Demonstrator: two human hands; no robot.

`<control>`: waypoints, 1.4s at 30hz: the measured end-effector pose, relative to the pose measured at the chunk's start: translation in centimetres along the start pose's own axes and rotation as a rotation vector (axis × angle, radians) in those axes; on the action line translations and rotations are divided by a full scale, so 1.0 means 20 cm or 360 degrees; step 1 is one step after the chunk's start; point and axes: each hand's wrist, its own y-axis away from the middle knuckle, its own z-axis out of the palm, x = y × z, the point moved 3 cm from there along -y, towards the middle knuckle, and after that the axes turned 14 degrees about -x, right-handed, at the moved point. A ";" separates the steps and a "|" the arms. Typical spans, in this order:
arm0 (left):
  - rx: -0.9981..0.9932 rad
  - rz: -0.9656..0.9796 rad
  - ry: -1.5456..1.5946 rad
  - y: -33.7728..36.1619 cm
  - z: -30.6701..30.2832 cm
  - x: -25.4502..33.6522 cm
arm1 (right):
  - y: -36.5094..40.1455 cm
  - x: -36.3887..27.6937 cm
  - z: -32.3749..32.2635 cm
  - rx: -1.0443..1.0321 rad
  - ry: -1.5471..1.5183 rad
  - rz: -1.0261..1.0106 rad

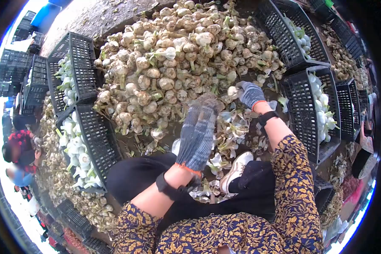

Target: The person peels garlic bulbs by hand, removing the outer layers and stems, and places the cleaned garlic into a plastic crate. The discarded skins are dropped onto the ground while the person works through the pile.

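A great heap of garlic [178, 55] is taking up most of the ground in front of the seated person. The bulbs are unpeeled, papery, with stubs of green stalk. Black crates are standing round it – one at the near left [99, 144], one at the near right [300, 110] – and both are holding cleaned white bulbs [76, 148]. A pale shoe [237, 167] is poking out between the knees, with a litter of stripped skins [233, 127] lying just beyond it.

The left hand [197, 135], gloved, is reaching toward the near edge of the heap. Its fingers are stretched out flat with the back of the hand turned up, and nothing is showing in it (the palm is facing away). The right hand [250, 94], gloved too, is closing its fingers round one garlic bulb [233, 92] at the heap's near right edge, just above the skins.

That bulb is looking light and firm, I'd judge, but its outer paper is loose and flaky – likely to slide under a glove. The round body is the safer place to grip. The dry stalk stub would probably snap or pull free.
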 end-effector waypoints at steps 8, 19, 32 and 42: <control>0.0035 -0.0046 -0.0174 -0.06 0.09 -0.03 | 0.51 -0.42 -0.59 -0.0424 -0.1206 -0.0600; 0.0170 0.0150 0.0027 -0.07 0.12 0.02 | 0.76 -0.37 -0.39 0.0352 -0.2721 -0.0179; 0.0128 0.0810 -0.1125 0.00 0.18 0.10 | 0.78 -0.54 -0.40 -0.0240 -0.2582 -0.0179; 0.0094 0.0840 -0.1013 0.02 0.22 0.12 | 0.80 -0.52 -0.43 0.0090 -0.1526 -0.0589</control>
